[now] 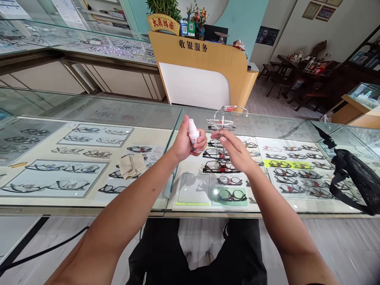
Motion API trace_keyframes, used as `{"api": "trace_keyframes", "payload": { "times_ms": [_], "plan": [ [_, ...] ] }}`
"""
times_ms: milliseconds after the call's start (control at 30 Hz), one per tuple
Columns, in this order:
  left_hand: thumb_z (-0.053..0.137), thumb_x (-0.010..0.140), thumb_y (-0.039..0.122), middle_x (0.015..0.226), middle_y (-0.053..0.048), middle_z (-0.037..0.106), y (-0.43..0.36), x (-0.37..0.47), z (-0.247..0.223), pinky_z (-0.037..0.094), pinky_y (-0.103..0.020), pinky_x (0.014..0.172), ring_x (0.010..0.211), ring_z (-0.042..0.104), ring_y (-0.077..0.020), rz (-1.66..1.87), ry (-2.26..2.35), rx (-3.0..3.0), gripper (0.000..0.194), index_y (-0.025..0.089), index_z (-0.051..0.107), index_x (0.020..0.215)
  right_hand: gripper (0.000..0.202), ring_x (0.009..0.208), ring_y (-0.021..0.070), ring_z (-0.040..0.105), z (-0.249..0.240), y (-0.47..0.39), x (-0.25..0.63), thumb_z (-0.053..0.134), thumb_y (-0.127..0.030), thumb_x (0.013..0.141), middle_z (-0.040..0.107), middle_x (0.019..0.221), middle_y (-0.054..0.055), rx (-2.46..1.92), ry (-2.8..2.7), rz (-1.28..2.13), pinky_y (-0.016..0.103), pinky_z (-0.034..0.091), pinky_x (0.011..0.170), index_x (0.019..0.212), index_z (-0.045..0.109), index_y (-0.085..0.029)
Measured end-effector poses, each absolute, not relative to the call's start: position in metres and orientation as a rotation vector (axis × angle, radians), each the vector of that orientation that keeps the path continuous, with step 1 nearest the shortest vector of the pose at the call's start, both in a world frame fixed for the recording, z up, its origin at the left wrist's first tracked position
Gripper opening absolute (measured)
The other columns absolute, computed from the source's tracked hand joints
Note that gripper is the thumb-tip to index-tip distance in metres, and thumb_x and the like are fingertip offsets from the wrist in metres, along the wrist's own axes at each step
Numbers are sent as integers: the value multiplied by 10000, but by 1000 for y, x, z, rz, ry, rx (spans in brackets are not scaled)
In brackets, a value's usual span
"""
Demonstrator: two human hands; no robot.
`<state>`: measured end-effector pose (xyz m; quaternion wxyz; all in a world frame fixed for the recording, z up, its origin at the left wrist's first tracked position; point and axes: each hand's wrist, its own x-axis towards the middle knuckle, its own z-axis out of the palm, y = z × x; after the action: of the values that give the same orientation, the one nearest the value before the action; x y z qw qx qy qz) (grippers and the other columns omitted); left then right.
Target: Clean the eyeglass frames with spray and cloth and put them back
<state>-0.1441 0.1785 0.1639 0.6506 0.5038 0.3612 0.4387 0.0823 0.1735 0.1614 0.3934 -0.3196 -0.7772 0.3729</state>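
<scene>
Biggest first: glass display counter (208, 214), spans the middle of the frame. Hard, smooth, glossy panes, straight edges; rows of spectacles on pale boards under the glass. Wooden desk (202, 55), upper center: light wood grain look, white rounded panel, dark lettering. Mesh bag (353, 174), right edge: black open-weave, slumped, with flat straps; looks soft and light.

Right hand (233, 150), center right: fingertips pinching the wire-framed glasses (223, 114), which are up above the counter, just right of frame center. Left hand (182, 144), center: fingers curled around the bottle, thumb up along its side near the top.

Beige cloth (132, 166), left of center: folded, creased, matte, lying on the counter; seems soft and limp.

Glasses: thin silvery metal look, curved temple arching out to the right. Probably very light, springy, easy to bend; lenses likely smudge. Best hold is the bridge or near the hinges, light pinch, no squeezing the rims. Can't tell if lenses are fitted.

White bottle (193, 132): smallest, center, small red print, narrow top, smooth plastic look. Should be light, slightly squeezable, maybe slippery if wet. Grab round the body, nozzle kept clear. Base partly hidden by fingers.
</scene>
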Motion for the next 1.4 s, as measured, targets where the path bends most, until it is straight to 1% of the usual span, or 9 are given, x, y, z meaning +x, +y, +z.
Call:
{"api": "trace_keyframes", "payload": {
  "times_ms": [233,333,567,700,867,1033,1200,1333,1400],
  "plan": [
    [274,666,1214,431,20,272,184,-141,156,268,-334,404,391,290,-136,1045,874,1215,949,289,432,525,412,1279,285,698,165,169,79,483,-596,1158,783,1288,64,-780,-1949,1089,483,510,1202,1228,756,-295],
    [323,689,1196,428,19,288,185,-139,151,254,-324,409,382,295,-126,1107,954,1194,936,282,438,526,415,1239,282,706,166,165,75,494,-599,1148,785,1253,59,-762,-1933,1152,469,531,1163,1197,768,-292],
    [485,742,1106,436,16,337,184,-137,145,233,-303,411,381,293,-104,1112,1009,1181,870,263,457,528,420,1240,289,707,164,162,68,505,-601,1137,806,1261,57,-713,-1965,1174,477,521,1170,1171,789,-294],
    [464,763,1110,452,12,368,184,-137,143,232,-303,414,385,304,-105,1109,1034,1205,876,259,474,556,425,1229,292,715,164,162,68,516,-616,1128,815,1233,51,-704,-1957,1197,475,544,1143,1156,797,-299],
    [385,757,1148,428,16,309,183,-135,146,222,-301,408,378,273,-102,1101,977,1252,922,260,442,517,356,1187,284,700,164,168,73,537,-530,1120,807,1242,43,-718,-1843,1222,465,554,1092,1132,813,-306],
    [483,808,1068,423,19,332,178,-131,142,226,-285,395,377,300,-100,1026,946,1316,867,250,473,520,354,1190,288,684,157,179,76,558,-552,1104,802,1288,43,-740,-1629,1236,440,552,1014,1229,801,-327],
    [497,905,965,425,-7,390,173,-123,138,261,-279,409,394,367,-103,942,935,1465,838,232,479,499,389,1202,300,703,152,182,75,608,-619,1058,813,1285,32,-740,-1561,1296,426,556,992,1233,805,-333],
    [470,857,1034,441,10,364,183,-130,135,257,-276,403,383,336,-102,1031,965,1331,856,240,482,538,404,1221,307,688,154,182,76,602,-642,1044,818,1303,33,-776,-1576,1272,427,556,968,1218,798,-335],
    [467,831,1055,471,12,383,194,-139,131,308,-281,418,408,366,-114,1185,990,1246,851,245,490,571,388,1212,303,688,155,182,78,589,-622,1053,822,1308,36,-774,-1570,1279,423,555,946,1208,787,-328]
  ]
}}
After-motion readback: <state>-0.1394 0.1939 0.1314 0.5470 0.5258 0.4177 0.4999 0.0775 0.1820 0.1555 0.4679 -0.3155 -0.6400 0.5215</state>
